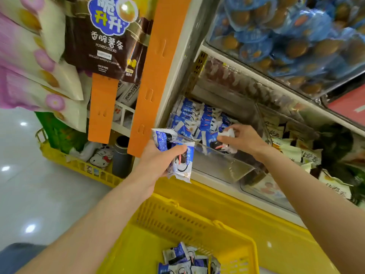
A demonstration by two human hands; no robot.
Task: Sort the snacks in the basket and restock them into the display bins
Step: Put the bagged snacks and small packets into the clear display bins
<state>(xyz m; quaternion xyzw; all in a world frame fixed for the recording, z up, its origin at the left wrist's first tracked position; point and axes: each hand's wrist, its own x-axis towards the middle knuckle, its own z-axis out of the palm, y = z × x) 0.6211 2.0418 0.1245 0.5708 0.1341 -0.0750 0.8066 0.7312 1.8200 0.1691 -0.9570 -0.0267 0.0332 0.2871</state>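
Your right hand (244, 140) pinches one snack pack (229, 133), with the clear bin (223, 165) just under it; your left hand (158, 162) grips more packs (182, 163), the bin just to its right

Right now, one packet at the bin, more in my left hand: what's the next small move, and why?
Probably open the right hand and drop its packet into the clear bin: it hangs over the matching blue-and-white pile there. The left hand holds a bunch to follow.

Both hands (158, 161) (243, 139) grip packets (177, 155); bin (223, 165) below.
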